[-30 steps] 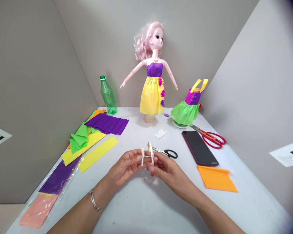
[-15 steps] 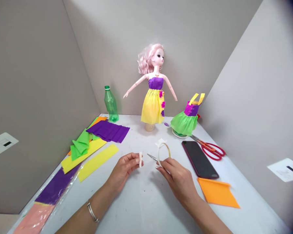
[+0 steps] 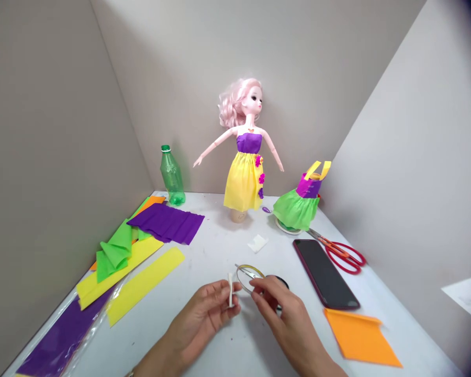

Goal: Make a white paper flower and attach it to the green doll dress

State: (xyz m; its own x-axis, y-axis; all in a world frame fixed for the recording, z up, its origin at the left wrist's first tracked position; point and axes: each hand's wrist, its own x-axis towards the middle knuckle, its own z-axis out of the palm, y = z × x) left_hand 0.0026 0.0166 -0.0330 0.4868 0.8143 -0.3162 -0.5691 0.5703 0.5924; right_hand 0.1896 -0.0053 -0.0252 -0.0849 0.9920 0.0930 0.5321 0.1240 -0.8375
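My left hand (image 3: 204,320) pinches a short white strip (image 3: 230,289) upright between thumb and fingers. My right hand (image 3: 283,317) pinches a thin curved loop of strip (image 3: 246,276) right beside it, the two hands nearly touching. Under the right hand lie small black-handled scissors (image 3: 277,283), mostly hidden. Both hands hover low over the white table (image 3: 235,345) near its front.
A pink-haired doll (image 3: 244,152) in a purple and yellow paper dress stands at the back, with a green bottle (image 3: 171,175), a green paper dress (image 3: 298,201), red scissors (image 3: 343,254), a phone (image 3: 324,272), an orange sheet (image 3: 361,340) and crepe paper (image 3: 141,246) at left.
The view has tilted and my hands now sit lower in it. My right hand has brought the curved loop back close to the white strip in my left hand.
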